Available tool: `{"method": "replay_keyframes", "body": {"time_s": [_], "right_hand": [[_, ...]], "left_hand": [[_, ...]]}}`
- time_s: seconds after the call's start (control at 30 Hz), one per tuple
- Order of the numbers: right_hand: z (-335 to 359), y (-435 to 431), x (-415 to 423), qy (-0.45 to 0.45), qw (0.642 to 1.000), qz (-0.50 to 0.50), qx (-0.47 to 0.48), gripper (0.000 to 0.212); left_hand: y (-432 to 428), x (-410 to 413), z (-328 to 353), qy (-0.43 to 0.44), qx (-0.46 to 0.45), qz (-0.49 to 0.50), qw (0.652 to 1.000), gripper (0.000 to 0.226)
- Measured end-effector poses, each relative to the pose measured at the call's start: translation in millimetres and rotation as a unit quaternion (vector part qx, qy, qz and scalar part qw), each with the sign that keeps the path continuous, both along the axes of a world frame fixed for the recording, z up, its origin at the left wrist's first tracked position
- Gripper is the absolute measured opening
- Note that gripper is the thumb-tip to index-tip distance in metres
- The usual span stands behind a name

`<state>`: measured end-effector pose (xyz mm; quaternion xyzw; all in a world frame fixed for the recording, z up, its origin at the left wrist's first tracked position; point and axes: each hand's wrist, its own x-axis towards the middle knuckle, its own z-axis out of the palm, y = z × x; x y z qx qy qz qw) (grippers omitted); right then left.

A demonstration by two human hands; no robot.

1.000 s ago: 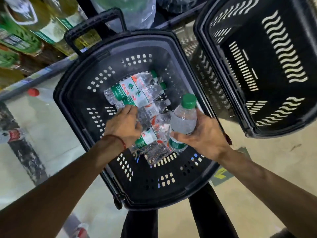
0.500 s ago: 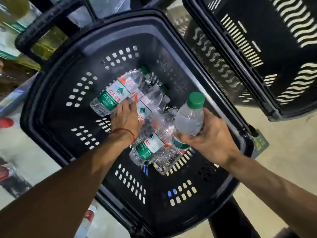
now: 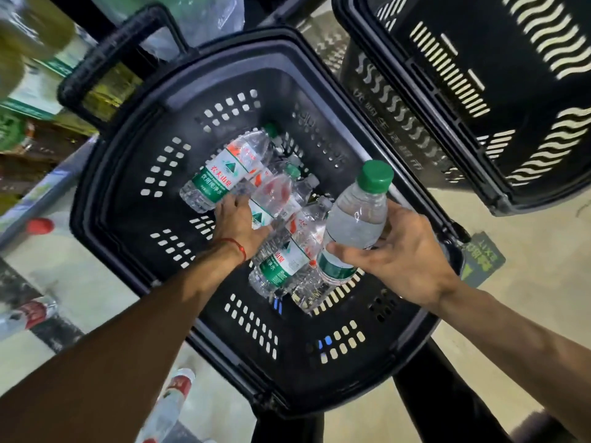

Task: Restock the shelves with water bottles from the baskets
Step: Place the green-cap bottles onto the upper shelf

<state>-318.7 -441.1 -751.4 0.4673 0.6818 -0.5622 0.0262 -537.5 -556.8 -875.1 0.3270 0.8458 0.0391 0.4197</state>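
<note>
Below, pale floor point(image 3: 527, 238), black basket point(image 3: 96, 199), right hand point(image 3: 406, 260) gripping bottle point(image 3: 355, 222), left hand point(image 3: 238, 225) unclear.

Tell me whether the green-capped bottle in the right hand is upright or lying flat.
Roughly upright, leaning slightly. The clear plastic green-capped water bottle has its cap topmost, gripped by the right hand above the black plastic basket.

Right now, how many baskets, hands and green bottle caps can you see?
Baskets: 2, near basket and far basket.
Hands: 2, left hand gripping a lying bottle, right hand holding the raised bottle.
Green caps: 3 plainly seen: raised cap, far cap, middle cap.
Total: 7.
</note>
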Motion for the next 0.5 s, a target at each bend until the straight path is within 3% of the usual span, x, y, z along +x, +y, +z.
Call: {"method": "replay_keyframes", "body": {"time_s": [0.07,0.2,0.37,0.5], "right_hand": [[15,-4,-2,0.022,0.994,-0.077,-0.068,0.048],[66,0,0,0.058,0.986,-0.089,-0.129,0.051],[141,5,8,0.076,0.988,-0.076,-0.115,0.062],[191,9,33,0.093,0.989,-0.085,-0.077,0.055]], "left_hand": [[-16,-2,28,-0.013,0.018,-0.001,1.0,0.09],[-35,1,96,-0.059,0.034,0.042,0.997,0.085],[-35,18,193,-0.15,0.095,0.137,0.975,0.089],[-22,41,275,-0.179,0.158,0.153,0.959,0.092]]}}
